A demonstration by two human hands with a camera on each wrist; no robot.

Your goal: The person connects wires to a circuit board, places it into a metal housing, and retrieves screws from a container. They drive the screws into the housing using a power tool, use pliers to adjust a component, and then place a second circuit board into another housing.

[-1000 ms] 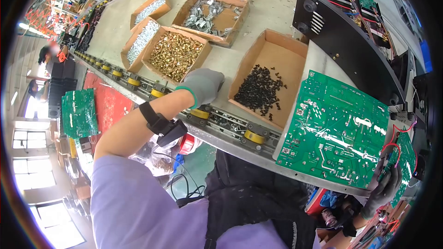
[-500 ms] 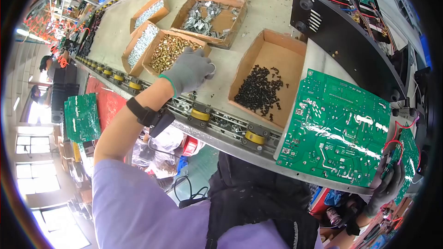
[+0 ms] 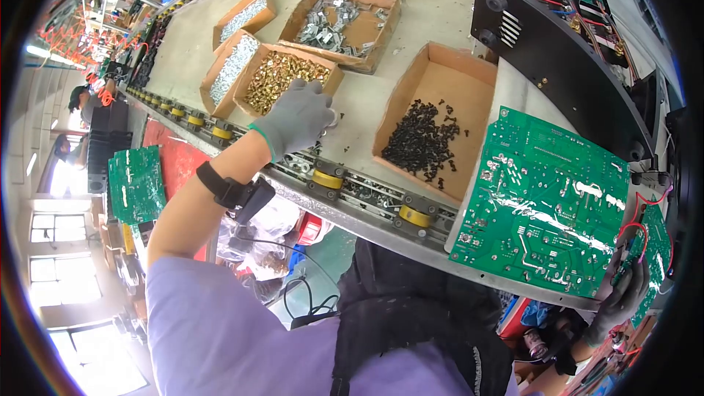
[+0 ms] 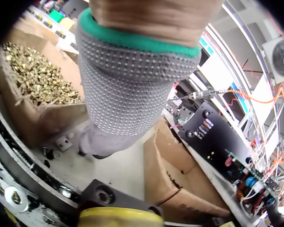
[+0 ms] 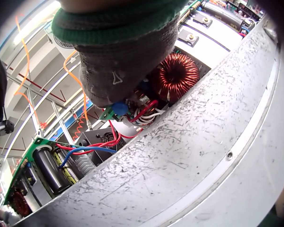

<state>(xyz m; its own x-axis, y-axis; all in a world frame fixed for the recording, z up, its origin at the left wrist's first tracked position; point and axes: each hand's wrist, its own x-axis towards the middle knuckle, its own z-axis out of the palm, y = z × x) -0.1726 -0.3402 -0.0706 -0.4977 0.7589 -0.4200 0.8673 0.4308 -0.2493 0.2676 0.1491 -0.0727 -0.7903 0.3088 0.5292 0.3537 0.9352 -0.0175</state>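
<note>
My left hand [image 3: 297, 117], in a grey glove with a green cuff, hangs fingers-down over the tabletop beside the cardboard box of brass-coloured fasteners [image 3: 282, 79]. In the left wrist view its fingertips come down near a few small washers [image 4: 63, 143] and dark screws [image 4: 48, 152]; I cannot tell whether they pinch one. My right hand [image 3: 623, 295], also gloved, grips the edge of a green circuit board [image 3: 650, 264] with red wires, beside a larger green circuit board [image 3: 543, 205] lying solder side up. A copper-wound coil [image 5: 178, 75] shows just below the right glove.
A box of black screws [image 3: 422, 143] stands between the left hand and the large board. Boxes of metal clips [image 3: 330, 26] and silvery pieces [image 3: 235, 70] stand farther back. A roller rail [image 3: 367, 192] borders the table's near side; a black panel [image 3: 561, 66] leans at the right.
My left hand has moved left and a little away from me, toward the brass-coloured fasteners' box, its fingers now spread lower over the table. My right hand stays at the board.
</note>
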